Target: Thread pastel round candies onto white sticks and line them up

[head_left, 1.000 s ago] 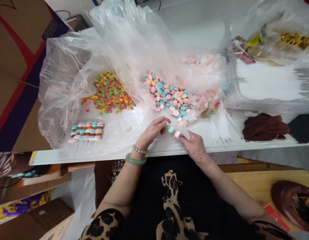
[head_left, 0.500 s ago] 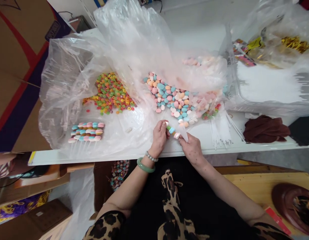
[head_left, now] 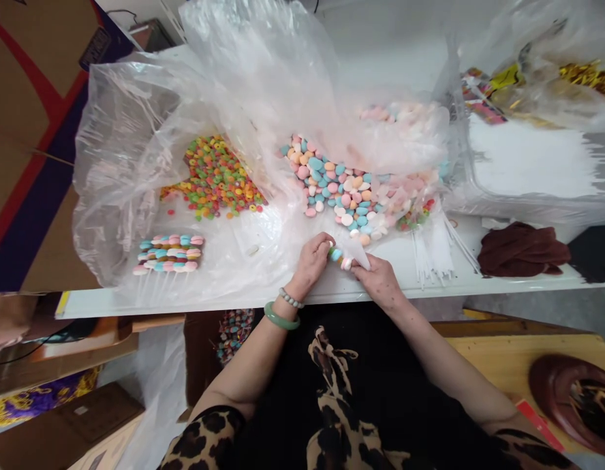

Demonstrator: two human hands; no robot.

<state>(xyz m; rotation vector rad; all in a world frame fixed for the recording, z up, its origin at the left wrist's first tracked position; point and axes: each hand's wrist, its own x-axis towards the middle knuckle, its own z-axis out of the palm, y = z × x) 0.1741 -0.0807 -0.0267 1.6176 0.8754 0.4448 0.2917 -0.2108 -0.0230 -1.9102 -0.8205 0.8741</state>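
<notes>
A short candy skewer [head_left: 336, 255] is held between my two hands above the table's front edge. Blue, pink, white and green sweets are threaded on it. My left hand [head_left: 312, 261] is closed, its fingertips pinching the skewer's left end. At the other end, my right hand [head_left: 378, 281] grips the skewer, with a flat translucent white piece [head_left: 355, 251] sticking up by its thumb. Just beyond the hands lies a heap of pastel sweets [head_left: 344, 189]. A pile of small fruit-coloured candy rings [head_left: 218, 176] sits to the left. Several finished candy skewers [head_left: 170, 253] lie side by side at far left.
Clear plastic bags [head_left: 263, 72] spread over the back of the table. White sticks [head_left: 432, 251] lie right of my hands, beside a brown cloth [head_left: 522, 250]. A clear tub [head_left: 532, 156] with white strips stands at right. A large cardboard box [head_left: 32, 130] stands at left.
My left hand has moved a little right and closed around the skewer's left end, covering more of it. The right hand keeps its grip, nearly in place; the translucent piece leans further left.
</notes>
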